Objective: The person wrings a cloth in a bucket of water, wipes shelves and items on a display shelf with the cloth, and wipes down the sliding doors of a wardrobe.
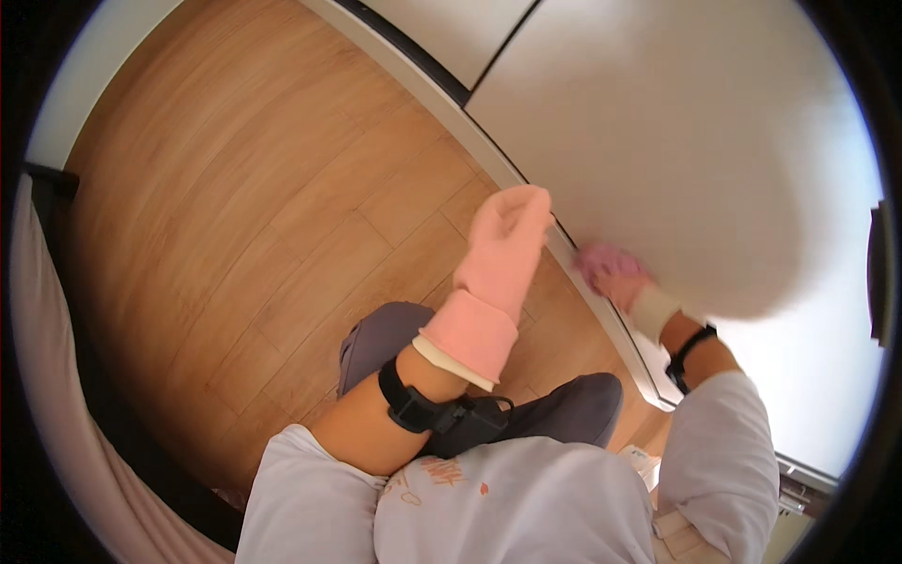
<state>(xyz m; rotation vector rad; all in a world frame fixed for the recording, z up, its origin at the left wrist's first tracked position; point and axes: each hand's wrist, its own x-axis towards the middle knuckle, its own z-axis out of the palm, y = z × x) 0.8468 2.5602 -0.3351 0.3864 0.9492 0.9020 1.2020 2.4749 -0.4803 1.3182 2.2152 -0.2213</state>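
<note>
My left hand (508,226), in a pink rubber glove with a pale cuff, is raised over the floor in the middle of the view. Its fingers are curled in and closed, and nothing shows in them. Lower on the right, my right hand (622,288) wears a matching glove and is slightly blurred. It grips a purple-pink cloth (606,260) and presses it against the bottom edge of the white cabinet door (658,141). The fingers on the cloth are partly hidden.
A pale plinth strip (512,169) runs along the door's foot beside the wood floor (254,216). At far left hangs light fabric (56,376) over a dark frame. A dark handle (878,273) sits at the right rim. My knees (583,404) are bent below my hands.
</note>
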